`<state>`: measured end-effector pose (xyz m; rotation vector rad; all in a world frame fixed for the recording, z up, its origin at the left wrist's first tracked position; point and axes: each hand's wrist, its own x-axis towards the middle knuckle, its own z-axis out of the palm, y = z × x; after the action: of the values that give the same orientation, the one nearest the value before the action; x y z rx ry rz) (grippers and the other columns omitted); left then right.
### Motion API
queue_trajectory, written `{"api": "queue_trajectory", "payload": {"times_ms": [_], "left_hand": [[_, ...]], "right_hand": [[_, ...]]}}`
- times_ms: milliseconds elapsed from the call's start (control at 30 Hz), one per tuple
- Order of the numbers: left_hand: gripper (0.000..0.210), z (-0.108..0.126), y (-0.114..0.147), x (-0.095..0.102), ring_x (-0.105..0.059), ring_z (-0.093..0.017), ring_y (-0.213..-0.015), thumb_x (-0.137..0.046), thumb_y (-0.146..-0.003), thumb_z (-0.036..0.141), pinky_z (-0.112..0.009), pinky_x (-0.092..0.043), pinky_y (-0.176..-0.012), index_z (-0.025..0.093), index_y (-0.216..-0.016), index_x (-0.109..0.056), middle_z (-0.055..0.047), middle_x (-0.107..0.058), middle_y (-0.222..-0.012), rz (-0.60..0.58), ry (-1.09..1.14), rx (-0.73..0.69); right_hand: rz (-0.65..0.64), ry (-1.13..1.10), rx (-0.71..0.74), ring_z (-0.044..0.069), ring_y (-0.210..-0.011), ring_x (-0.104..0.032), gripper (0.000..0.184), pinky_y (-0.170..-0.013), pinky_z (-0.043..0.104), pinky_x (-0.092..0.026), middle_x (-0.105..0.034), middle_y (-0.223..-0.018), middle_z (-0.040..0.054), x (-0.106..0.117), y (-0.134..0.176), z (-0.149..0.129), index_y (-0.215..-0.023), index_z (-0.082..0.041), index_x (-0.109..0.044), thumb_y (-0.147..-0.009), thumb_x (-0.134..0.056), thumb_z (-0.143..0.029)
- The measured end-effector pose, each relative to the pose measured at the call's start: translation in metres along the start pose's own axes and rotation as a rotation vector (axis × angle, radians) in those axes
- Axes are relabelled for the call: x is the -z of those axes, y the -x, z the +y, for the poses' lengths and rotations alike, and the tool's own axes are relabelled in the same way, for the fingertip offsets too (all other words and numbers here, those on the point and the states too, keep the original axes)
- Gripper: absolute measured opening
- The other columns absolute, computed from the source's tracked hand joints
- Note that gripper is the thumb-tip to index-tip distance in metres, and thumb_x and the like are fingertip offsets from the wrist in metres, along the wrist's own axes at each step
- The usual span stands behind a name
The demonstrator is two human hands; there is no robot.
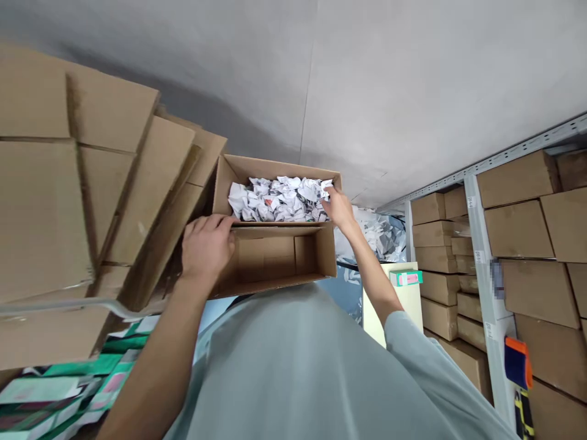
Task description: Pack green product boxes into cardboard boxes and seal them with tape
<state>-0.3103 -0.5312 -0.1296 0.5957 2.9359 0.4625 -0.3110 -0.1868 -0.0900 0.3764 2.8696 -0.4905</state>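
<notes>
paper wads (288,197) by right fingers (334,197), perhaps pinched

Left grip (207,246) palm-down, right grip (340,211) half-curled, both arms (373,278) outstretched

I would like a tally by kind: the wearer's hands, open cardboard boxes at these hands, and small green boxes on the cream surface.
Hands: 2 (left hand, right hand)
Open boxes: 2 (box with paper, nearer box)
Small green box: 1
Total: 5

Open cardboard box (280,167), crumpled white paper (284,200) inside, second box (266,255) alongside
</notes>
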Motion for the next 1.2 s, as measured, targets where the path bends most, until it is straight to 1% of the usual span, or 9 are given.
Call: {"api": "queue_trajectory", "payload": {"times_ms": [100,200,433,567,700,800,900,1067,1200], "left_hand": [[0.041,0.005,0.001,0.005,-0.062,-0.035,-0.124,-0.047,-0.105,0.02,-0.048,-0.048,-0.108,0.014,-0.134,-0.074,-0.017,-0.074,-0.132,-0.026,-0.025,0.014],[0.042,0.007,0.002,0.01,-0.062,-0.036,-0.125,-0.047,-0.103,0.018,-0.048,-0.048,-0.105,0.014,-0.135,-0.075,-0.019,-0.074,-0.134,-0.051,-0.026,0.013],[0.048,0.007,0.007,0.004,-0.062,-0.042,-0.129,-0.052,-0.093,0.012,-0.051,-0.046,-0.106,0.014,-0.136,-0.075,-0.023,-0.072,-0.137,-0.045,0.029,0.041],[0.05,0.004,0.01,0.001,-0.061,-0.041,-0.132,-0.055,-0.09,0.012,-0.05,-0.046,-0.11,0.017,-0.137,-0.074,-0.022,-0.072,-0.137,-0.038,0.068,0.039],[0.051,0.002,0.012,-0.001,-0.06,-0.042,-0.133,-0.055,-0.09,0.012,-0.053,-0.046,-0.111,0.016,-0.137,-0.073,-0.022,-0.071,-0.138,-0.047,0.071,0.03],[0.051,0.002,0.012,-0.002,-0.06,-0.044,-0.135,-0.057,-0.089,0.013,-0.055,-0.046,-0.111,0.016,-0.137,-0.073,-0.022,-0.071,-0.138,-0.045,0.053,0.033],[0.051,0.003,0.013,0.0,-0.06,-0.044,-0.134,-0.058,-0.088,0.014,-0.054,-0.047,-0.109,0.017,-0.137,-0.073,-0.022,-0.072,-0.137,-0.048,0.041,0.035],[0.049,0.004,0.013,0.004,-0.062,-0.043,-0.13,-0.058,-0.089,0.014,-0.054,-0.049,-0.105,0.017,-0.135,-0.073,-0.021,-0.072,-0.134,-0.052,0.005,0.004],[0.049,0.004,0.011,0.006,-0.062,-0.043,-0.126,-0.055,-0.09,0.013,-0.053,-0.05,-0.102,0.015,-0.136,-0.072,-0.022,-0.072,-0.133,-0.066,-0.035,-0.006]], "right_hand": [[-0.093,0.153,-0.13,0.029,-0.129,-0.073,0.06,-0.11,0.04,-0.055,-0.052,-0.163,0.0271,-0.006,-0.036,-0.014,-0.171,-0.01,-0.043,-0.113,-0.057,-0.01],[-0.125,0.196,-0.176,0.03,-0.129,-0.075,0.061,-0.11,0.04,-0.056,-0.051,-0.163,0.0306,-0.012,-0.054,-0.021,-0.168,-0.009,-0.046,-0.109,-0.055,0.001],[-0.096,0.271,-0.208,0.033,-0.132,-0.074,0.056,-0.111,0.042,-0.058,-0.055,-0.159,0.0289,-0.013,-0.047,-0.025,-0.164,-0.011,-0.048,-0.109,-0.045,0.0],[0.006,0.233,-0.193,0.037,-0.124,-0.076,0.054,-0.106,0.046,-0.06,-0.06,-0.155,0.0263,0.01,-0.011,-0.025,-0.164,-0.014,-0.049,-0.111,-0.054,-0.015],[0.168,0.024,-0.051,0.033,-0.113,-0.079,0.055,-0.108,0.045,-0.06,-0.065,-0.151,0.0203,0.029,0.062,-0.023,-0.162,-0.017,-0.053,-0.109,-0.062,-0.028],[0.135,-0.214,0.084,0.023,-0.093,-0.08,0.06,-0.098,0.039,-0.065,-0.069,-0.15,0.0126,0.02,0.122,-0.025,-0.162,-0.025,-0.054,-0.106,-0.07,-0.037],[0.005,-0.303,0.049,0.018,-0.084,-0.079,0.062,-0.095,0.036,-0.067,-0.076,-0.142,0.0076,-0.008,0.159,-0.034,-0.16,-0.029,-0.057,-0.101,-0.078,-0.035],[-0.113,-0.192,-0.098,0.026,-0.107,-0.084,0.077,-0.104,0.041,-0.066,-0.077,-0.148,0.0106,-0.046,0.169,-0.045,-0.169,-0.029,-0.051,-0.099,-0.083,-0.029],[-0.136,-0.091,-0.134,0.034,-0.13,-0.079,0.081,-0.111,0.046,-0.063,-0.076,-0.151,0.0139,-0.033,0.159,-0.051,-0.173,-0.027,-0.048,-0.1,-0.084,-0.034]]}}
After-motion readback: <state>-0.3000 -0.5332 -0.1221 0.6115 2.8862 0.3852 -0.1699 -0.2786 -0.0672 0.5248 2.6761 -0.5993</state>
